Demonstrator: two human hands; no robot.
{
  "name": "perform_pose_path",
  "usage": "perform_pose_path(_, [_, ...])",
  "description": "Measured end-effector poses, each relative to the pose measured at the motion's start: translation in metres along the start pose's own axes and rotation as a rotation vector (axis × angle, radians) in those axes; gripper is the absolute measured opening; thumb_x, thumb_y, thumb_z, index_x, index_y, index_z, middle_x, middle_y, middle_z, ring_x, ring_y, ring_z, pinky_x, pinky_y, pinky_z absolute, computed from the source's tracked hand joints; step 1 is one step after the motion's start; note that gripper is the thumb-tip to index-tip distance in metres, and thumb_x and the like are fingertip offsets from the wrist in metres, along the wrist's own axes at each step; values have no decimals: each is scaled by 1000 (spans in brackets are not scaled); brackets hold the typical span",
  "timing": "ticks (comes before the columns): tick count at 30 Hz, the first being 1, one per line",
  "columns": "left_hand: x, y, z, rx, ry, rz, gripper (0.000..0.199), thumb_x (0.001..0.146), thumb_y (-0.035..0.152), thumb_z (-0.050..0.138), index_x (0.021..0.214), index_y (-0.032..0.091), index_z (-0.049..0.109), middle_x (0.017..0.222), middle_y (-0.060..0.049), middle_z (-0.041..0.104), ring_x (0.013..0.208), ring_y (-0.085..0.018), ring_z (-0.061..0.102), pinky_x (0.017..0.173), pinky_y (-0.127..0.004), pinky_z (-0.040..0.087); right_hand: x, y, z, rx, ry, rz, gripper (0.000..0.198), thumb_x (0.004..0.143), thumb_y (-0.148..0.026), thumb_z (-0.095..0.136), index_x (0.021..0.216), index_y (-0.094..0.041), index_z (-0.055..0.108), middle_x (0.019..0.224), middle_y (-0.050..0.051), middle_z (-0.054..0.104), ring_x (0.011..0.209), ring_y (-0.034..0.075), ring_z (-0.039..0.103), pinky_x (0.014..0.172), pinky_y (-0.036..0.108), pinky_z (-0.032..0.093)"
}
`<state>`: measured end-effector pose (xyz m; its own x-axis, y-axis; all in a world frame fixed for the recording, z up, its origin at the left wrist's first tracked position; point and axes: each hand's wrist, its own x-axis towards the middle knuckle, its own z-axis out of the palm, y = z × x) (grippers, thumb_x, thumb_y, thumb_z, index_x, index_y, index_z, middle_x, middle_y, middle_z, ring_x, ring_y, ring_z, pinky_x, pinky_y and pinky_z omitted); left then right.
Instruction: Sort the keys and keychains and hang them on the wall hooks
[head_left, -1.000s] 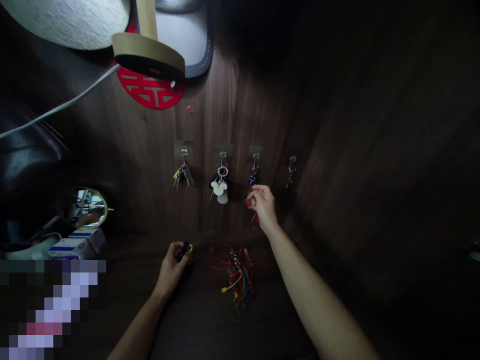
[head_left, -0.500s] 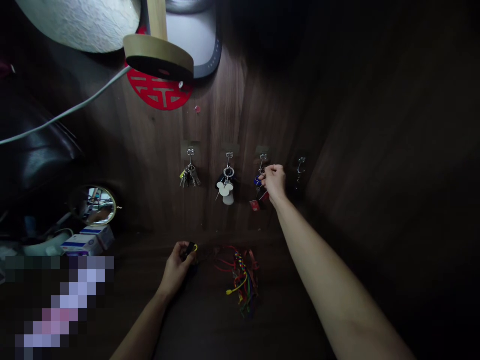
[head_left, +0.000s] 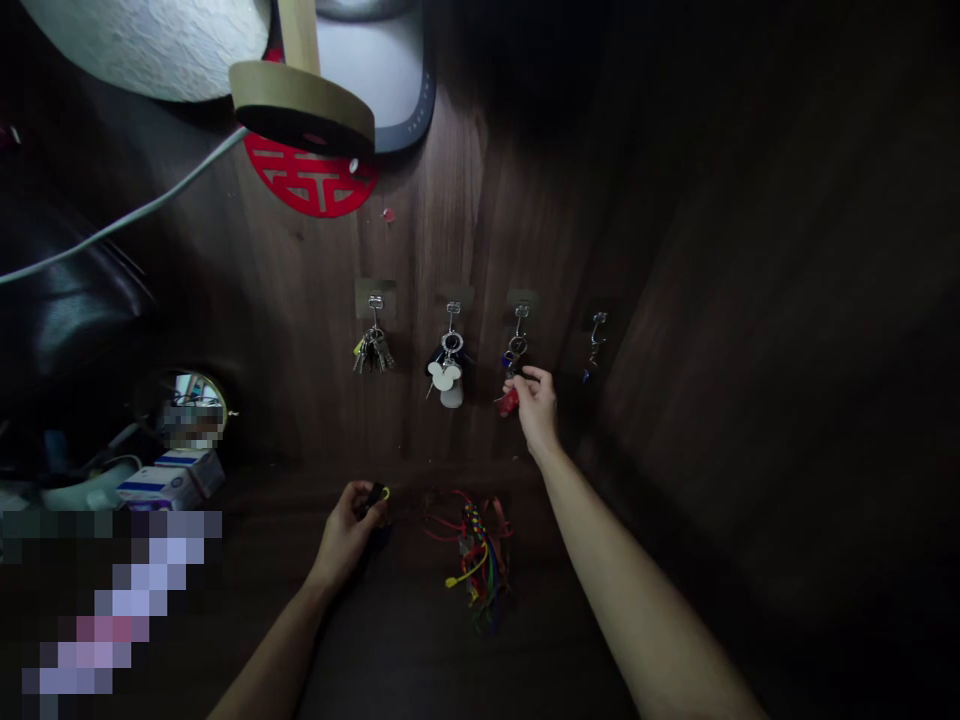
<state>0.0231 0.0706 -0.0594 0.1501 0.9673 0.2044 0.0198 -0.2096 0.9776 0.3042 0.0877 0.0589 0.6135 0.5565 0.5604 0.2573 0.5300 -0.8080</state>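
My left hand [head_left: 352,530] is closed around a small black object with a yellow loop [head_left: 381,492], just above the dark wooden surface. Its exact kind cannot be made out. Out at the third wall hook [head_left: 522,312], my right hand [head_left: 537,410] pinches at a red tag [head_left: 508,402] that hangs below a key ring [head_left: 517,345] with a blue piece. That ring is on the hook. Between the hands, lower down, lies a tangle of coloured braided cords [head_left: 480,555], red, yellow, green and blue.
A key bunch [head_left: 373,350] and a keychain with a white mouse-head charm [head_left: 445,376] hang on the hooks further left; a small charm [head_left: 589,370] hangs on the right one. At left are a round mirror [head_left: 199,410], boxes [head_left: 161,487] and a white cable [head_left: 135,215]. A red paper-cut [head_left: 322,195] is above.
My right hand has moved down from the third hook's ring to the red tag, uncovering the ring. My left hand keeps its hold. The view has shifted slightly.
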Motion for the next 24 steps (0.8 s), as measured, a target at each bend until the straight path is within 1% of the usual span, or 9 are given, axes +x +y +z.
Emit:
perform_pose_path(3, [-1,1,1,-10,-6,-4,32,65,40,63,85,18,52,78,-1,63,73,-17,61,65,-26,47,-12,12,-11,-29,7,47,32,71,-40,57,94,-20,49,73,0,64,66,15,63,65,30,49])
perform_pose_path(9, [-3,3,3,-30,-36,-13,33,64,41,65,84,18,53,78,-1,64,72,-16,61,64,-25,48,-36,30,-39,-77,-43,143,26,70,-39,55,86,-19,51,68,1,63,61,14,62,63,29,48])
perform_pose_path(12, [-6,7,6,-21,-56,-5,33,65,42,66,84,18,54,80,-2,64,73,-17,61,63,-25,49,-56,35,-44,-84,-96,177,22,70,-37,55,81,-18,54,65,0,63,58,14,60,60,27,47])
perform_pose_path(14, [-9,10,8,2,-87,1,33,65,41,66,86,18,54,81,-2,64,75,-17,62,65,-25,49,-75,37,-40,-82,-172,206,18,69,-35,56,75,-18,58,63,1,63,55,14,59,57,27,47])
perform_pose_path(16, [-12,14,11,30,-119,15,32,65,39,67,86,18,55,81,-2,64,77,-17,62,67,-25,49,-97,36,-31,-79,-275,235,16,68,-32,58,72,-17,61,63,2,65,54,14,60,55,26,47])
perform_pose_path(19, [-16,16,16,65,-165,44,29,66,37,67,86,19,56,84,-2,65,83,-18,61,73,-26,49,-129,29,-13,-150,-559,246,16,75,-28,53,81,-20,65,74,2,68,65,15,62,61,27,47])
perform_pose_path(21, [-18,17,20,67,-201,55,29,67,38,66,88,19,57,87,-3,65,87,-19,61,76,-27,49,-145,24,-1,-216,-687,171,19,75,-22,53,89,-23,66,82,1,69,75,16,62,66,27,47])
perform_pose_path(22, [-19,17,21,57,-215,54,30,67,38,66,88,18,57,88,-4,65,88,-19,61,76,-28,49,-152,23,4,-228,-730,132,22,74,-19,54,90,-24,66,84,1,69,77,16,62,67,28,46])
perform_pose_path(24, [-19,17,23,11,-224,41,32,68,40,65,90,18,56,88,-4,65,86,-19,62,74,-28,50,-160,22,11,-231,-748,72,25,73,-14,52,91,-25,66,87,0,69,79,16,62,67,27,46])
